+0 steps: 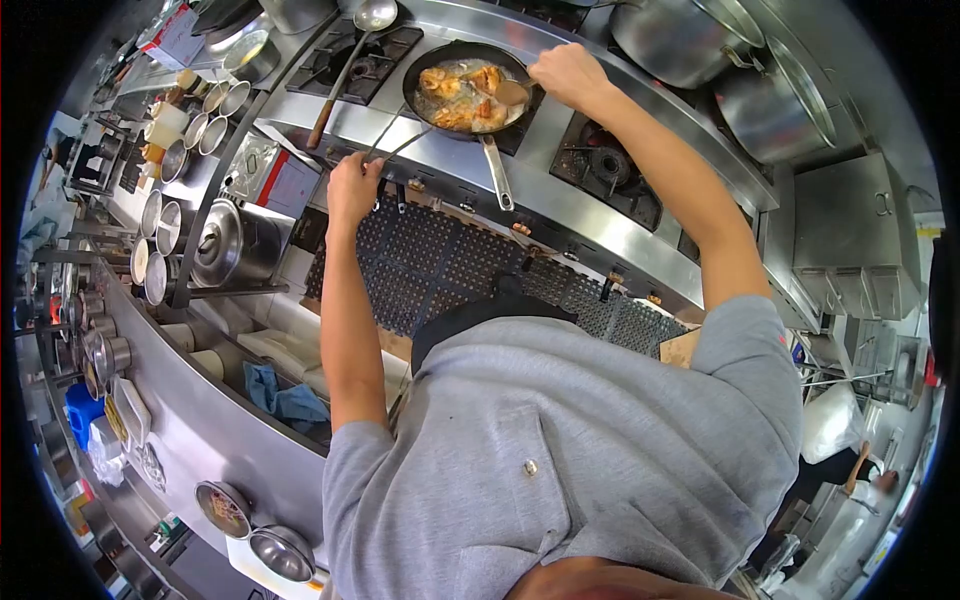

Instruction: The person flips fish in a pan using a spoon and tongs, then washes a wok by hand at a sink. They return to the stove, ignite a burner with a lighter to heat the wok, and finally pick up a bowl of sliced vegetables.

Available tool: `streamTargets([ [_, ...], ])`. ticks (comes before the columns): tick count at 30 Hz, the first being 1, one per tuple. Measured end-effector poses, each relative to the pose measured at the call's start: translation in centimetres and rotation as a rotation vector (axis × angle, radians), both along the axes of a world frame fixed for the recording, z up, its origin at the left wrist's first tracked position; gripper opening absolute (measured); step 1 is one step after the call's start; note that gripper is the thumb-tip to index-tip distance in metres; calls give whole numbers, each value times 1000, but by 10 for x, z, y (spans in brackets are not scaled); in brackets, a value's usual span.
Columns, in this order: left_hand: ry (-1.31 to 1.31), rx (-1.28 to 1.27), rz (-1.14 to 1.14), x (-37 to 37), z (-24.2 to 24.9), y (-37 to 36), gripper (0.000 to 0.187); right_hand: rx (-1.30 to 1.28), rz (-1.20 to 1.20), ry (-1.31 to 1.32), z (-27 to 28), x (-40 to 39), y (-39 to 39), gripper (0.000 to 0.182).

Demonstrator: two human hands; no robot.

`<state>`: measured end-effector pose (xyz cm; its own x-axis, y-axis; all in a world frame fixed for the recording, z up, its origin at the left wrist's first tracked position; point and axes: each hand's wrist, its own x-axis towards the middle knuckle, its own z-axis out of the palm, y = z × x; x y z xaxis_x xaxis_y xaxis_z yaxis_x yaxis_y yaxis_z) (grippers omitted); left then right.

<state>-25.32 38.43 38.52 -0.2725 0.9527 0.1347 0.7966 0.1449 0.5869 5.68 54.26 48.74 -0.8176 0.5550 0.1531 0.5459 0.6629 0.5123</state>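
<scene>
Your right hand (570, 75) is curled around the thin handle of a round-headed spoon (511, 93), whose brown bowl sits over the right side of the frying pan (468, 62). Your left hand (352, 188) grasps the metal tongs (410, 140), its fingers closed around the near end; the two slim arms stand apart and slant up and right toward the pan's left side. You can't tell from here whether their tips touch the rim.

The pan is round, dark and shallow, set on the steel stove (545, 185) ahead of you. Its shiny metal handle (497, 175) points back toward you, leaning slightly right. Inside it, uneven golden-brown pieces (485, 78) with rough surfaces lie in pale, frothy liquid. You hold the spoon's long axis roughly crosswise, its head toward your left.

Left of the pan, a wooden-handled ladle (350, 75) lies lengthwise, its round metal bowl at the far end. Tall steel pots (685, 45) stand beyond your right hand, and a lidded pot (235, 245) sits to your left. Farther down on that side, a metal bowl (224, 510) holds shredded, reddish-pale food.
</scene>
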Motion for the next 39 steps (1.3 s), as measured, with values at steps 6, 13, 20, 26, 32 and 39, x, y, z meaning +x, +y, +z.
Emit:
streamTargets([
  [6, -89, 52, 0, -5, -14, -15, 37, 77, -60, 159, -7, 15, -18, 5],
  [13, -103, 203, 1, 2, -39, -37, 32, -23, -517, 452, -51, 65, -100, 16],
  [20, -140, 317, 31, 40, -48, -38, 29, -333, -863, 790, -125, 108, -133, 35],
  [26, -773, 170, 309, 51, -55, -85, 32, -1421, -798, 1591, -146, 92, -116, 25],
  [32, -1090, 421, 884, 92, -45, -256, 28, -1767, -479, 1315, -142, 2, -111, 24],
  [39, -626, 1007, 1901, 231, -13, -493, 21, -1865, -98, 817, -156, -83, -100, 25],
])
